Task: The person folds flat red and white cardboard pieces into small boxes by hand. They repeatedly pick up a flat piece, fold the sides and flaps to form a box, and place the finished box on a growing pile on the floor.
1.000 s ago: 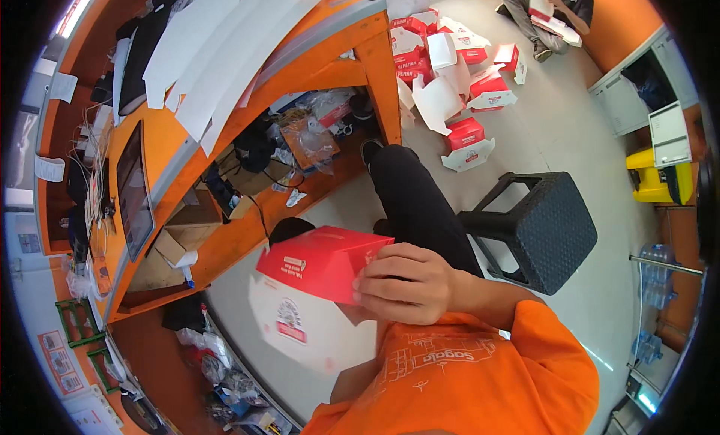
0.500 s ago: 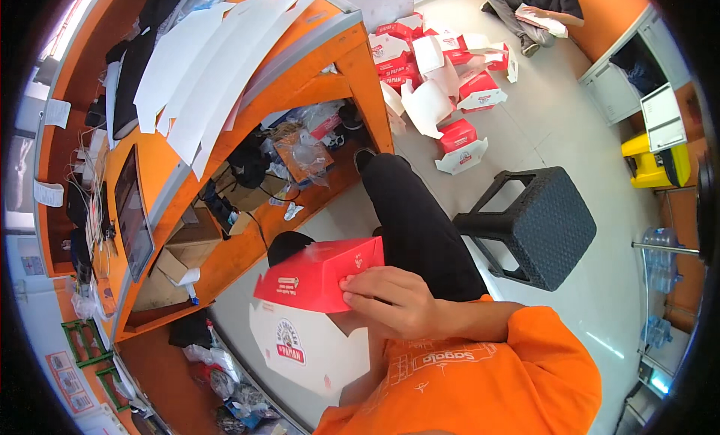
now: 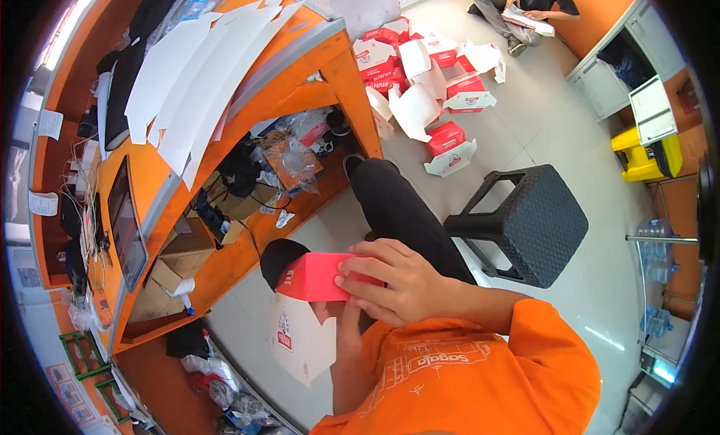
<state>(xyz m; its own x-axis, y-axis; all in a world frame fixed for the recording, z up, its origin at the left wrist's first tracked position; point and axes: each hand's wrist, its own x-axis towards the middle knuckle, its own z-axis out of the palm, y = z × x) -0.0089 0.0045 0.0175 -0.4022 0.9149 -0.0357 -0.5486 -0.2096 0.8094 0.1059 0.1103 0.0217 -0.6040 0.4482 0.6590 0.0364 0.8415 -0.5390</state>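
Note:
In front of my orange shirt is a red-and-white cardboard food box [image 3: 311, 279], its red body folded into shape. A large white flap [image 3: 301, 337] with a printed logo hangs from its lower side. My right hand [image 3: 397, 277] is closed on the red end, fingers across the side panel. Under the box and behind the flap, my left hand [image 3: 345, 322] grips it from below; most of its fingers are hidden.
Several red-and-white boxes [image 3: 446, 139] lie piled on the floor ahead. A black stool [image 3: 541, 225] stands to the right. White cardboard sheets [image 3: 202, 82] rest on the orange desk [image 3: 330, 56] at left. Another person [image 3: 525, 15] sits far off, holding white card.
The box has turned, so its red end faces my right hand more and its flap looks narrower. My right hand has moved slightly up; my left hand and forearm show more.

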